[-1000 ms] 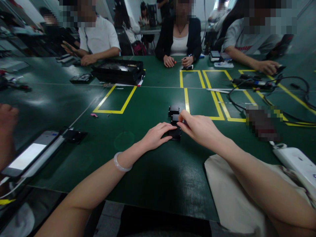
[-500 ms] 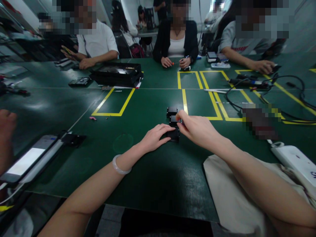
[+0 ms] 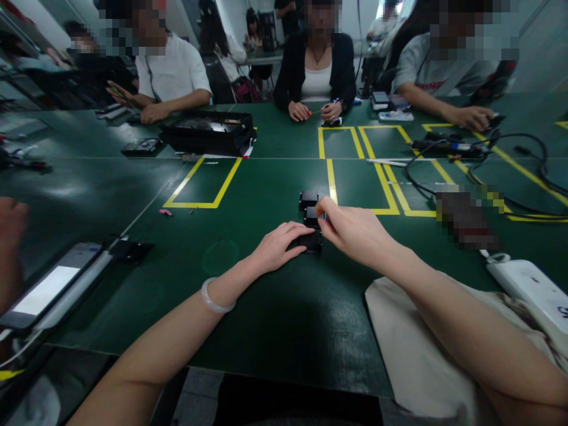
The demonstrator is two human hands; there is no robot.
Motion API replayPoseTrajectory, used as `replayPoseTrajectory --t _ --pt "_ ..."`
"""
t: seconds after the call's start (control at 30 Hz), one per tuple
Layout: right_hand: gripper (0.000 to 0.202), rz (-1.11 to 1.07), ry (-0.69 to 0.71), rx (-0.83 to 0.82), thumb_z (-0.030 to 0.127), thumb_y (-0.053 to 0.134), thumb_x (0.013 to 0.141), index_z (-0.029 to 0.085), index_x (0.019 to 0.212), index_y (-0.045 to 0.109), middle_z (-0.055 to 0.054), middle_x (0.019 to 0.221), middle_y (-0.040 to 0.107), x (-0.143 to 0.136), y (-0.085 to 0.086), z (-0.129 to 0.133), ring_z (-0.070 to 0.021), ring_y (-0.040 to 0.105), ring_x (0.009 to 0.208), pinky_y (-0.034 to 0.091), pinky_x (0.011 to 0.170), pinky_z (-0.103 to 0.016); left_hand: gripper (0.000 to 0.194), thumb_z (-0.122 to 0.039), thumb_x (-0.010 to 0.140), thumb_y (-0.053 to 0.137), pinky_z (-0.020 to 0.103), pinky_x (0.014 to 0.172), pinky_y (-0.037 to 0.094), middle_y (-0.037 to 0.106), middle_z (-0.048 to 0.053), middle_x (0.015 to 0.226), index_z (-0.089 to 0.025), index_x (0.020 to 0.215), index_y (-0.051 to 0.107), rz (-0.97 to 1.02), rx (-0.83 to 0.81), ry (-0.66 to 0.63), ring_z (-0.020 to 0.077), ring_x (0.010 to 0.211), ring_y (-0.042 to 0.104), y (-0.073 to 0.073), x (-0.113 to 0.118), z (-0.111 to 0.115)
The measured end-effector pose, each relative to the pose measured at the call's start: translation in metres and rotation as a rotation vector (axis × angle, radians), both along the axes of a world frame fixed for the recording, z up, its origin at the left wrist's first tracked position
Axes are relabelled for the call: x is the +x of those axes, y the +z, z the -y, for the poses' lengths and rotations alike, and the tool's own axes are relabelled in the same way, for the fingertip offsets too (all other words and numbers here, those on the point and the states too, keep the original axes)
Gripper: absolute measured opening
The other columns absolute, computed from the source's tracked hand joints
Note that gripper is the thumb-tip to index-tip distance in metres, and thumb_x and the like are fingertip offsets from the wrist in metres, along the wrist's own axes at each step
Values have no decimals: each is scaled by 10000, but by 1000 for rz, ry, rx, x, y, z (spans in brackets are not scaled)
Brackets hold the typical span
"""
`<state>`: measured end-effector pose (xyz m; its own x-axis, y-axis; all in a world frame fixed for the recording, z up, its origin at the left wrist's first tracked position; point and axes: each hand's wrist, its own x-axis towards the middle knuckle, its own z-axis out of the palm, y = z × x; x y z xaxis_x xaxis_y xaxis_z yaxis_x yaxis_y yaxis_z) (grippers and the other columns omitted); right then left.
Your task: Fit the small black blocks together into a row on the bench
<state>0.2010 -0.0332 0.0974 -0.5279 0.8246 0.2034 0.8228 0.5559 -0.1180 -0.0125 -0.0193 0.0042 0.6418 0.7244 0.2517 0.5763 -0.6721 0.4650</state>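
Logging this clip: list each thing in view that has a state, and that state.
Left hand: fingers touching the nearest black piece
Right hand: fingers bent at the middle black piece; grip unclear
Far black piece: resting on the table
Phone at left: screen lit
Beige cloth: draped over the table edge
Bracelet: worn

head-height view, forward-down across green table

From the view's middle, a pink bit is at nine o'clock, a black box at ten, a cream cloth at four.
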Motion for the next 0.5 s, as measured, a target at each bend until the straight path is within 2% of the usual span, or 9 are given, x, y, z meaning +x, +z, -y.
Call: replayPoseTrajectory --t 0.13,0.37,0.5 --pt "249 19 -2 -27 382 340 972 197 1025 498 -31 783 678 0 1 0 -165 598 636 217 521 -258 388 -266 921 538 413 999 448 552 59 1283 -260 1306 489 -3 -3 1 223 1168 518 -1 0 0" --pt "213 -3 6 -26 297 320 969 189 1071 473 -27 793 676 -1 1 1 -158 596 631 209 514 -261 391 -258 921 538 400 1003 445 548 53 1288 -264 1309 487 2 1 -2 218 1178 514 -1 0 0" --pt "253 -9 19 -28 382 331 976 191 1026 489 -29 785 676 0 1 1 -165 603 639 203 509 -263 393 -266 920 544 401 996 447 552 53 1282 -254 1308 485 -10 8 1 213 1161 518 -1 0 -1"
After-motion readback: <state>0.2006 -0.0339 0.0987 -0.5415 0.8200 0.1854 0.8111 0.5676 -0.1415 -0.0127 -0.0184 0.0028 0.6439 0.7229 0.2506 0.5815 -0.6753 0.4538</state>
